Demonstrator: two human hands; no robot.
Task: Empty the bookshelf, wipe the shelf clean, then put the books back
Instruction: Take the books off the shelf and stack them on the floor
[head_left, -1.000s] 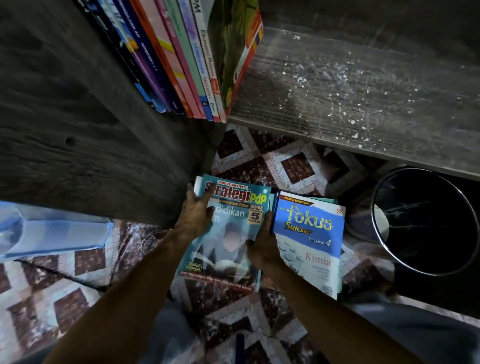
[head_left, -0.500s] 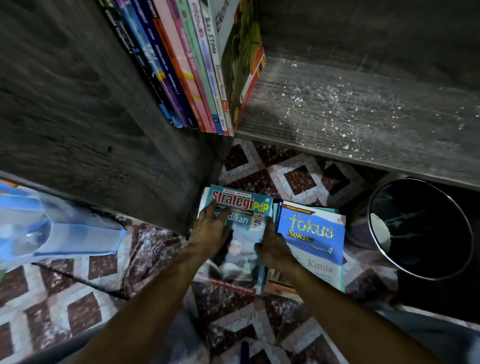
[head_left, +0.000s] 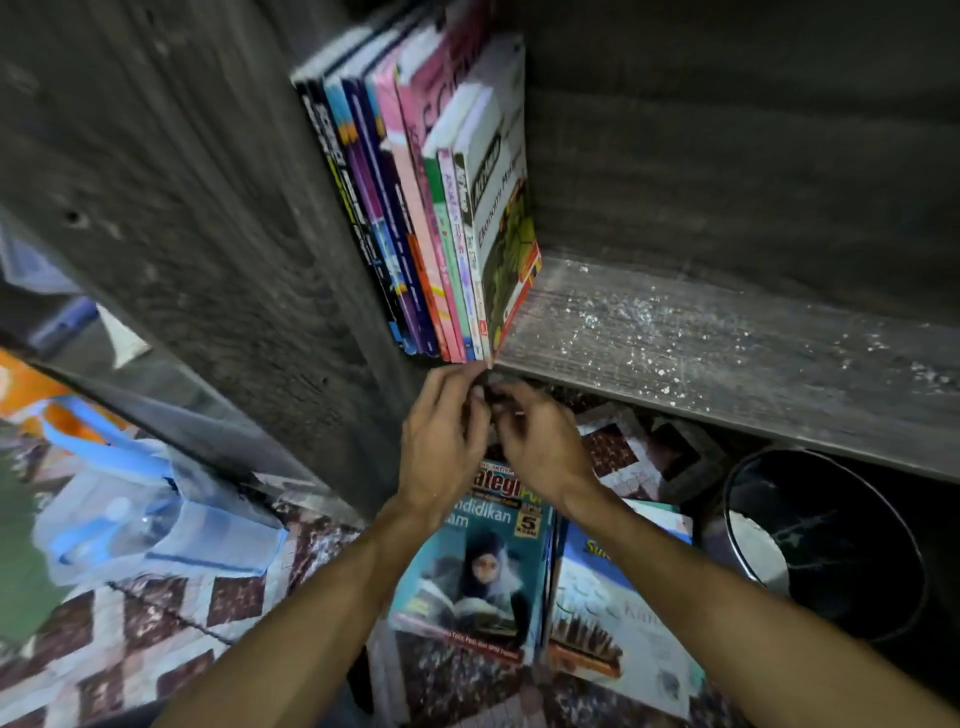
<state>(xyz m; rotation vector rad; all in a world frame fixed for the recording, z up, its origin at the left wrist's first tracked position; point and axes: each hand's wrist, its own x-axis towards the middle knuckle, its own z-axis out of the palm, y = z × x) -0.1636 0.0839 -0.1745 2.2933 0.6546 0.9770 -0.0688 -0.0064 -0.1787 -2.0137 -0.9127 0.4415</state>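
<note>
grey wood-grain shelf board, strewn with pale specks where it lies bare, carries a row of upright books packed at its left end and leaning against the side panel, which props them so they do not topple. the left hand and right hand meet just below the board's front edge, at the foot of the outermost spines, fingers curled and fingertips close together. blur hides whether either pinches a book or merely touches its lower corner, so the grip cannot be told. the position suggests a reach for the row's bottom edge, where the spines offer purchase for drawing books off. directly beneath, on the patterned floor tiles, a teal workbook and a blue workbook lie flat, side by side, atop other books, near enough for short transfers and later return. a dark round bin stands on the floor to the right, probably for swept dust; a translucent bag sits to the left. judged stage: emptying part done, wiping not begun.
</note>
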